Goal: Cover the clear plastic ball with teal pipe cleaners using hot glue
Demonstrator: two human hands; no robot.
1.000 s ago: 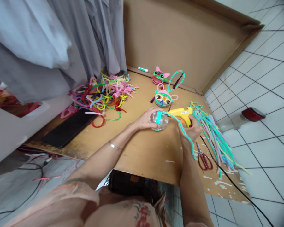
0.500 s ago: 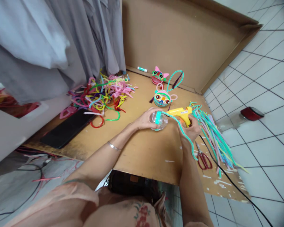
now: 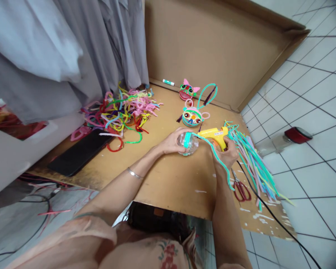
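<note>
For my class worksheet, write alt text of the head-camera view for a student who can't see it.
A person's left grip holds a clear round object banded with a turquoise pipe cleaner, while the right grip points a yellow glue gun towards it. Two decorated craft faces sit beyond.

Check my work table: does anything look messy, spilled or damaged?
White smears near the scissors, at the right end of the table, may be dried spills. On the left, a heap of pipe cleaners lies tangled, unlike the straighter bundle on the right.
</note>
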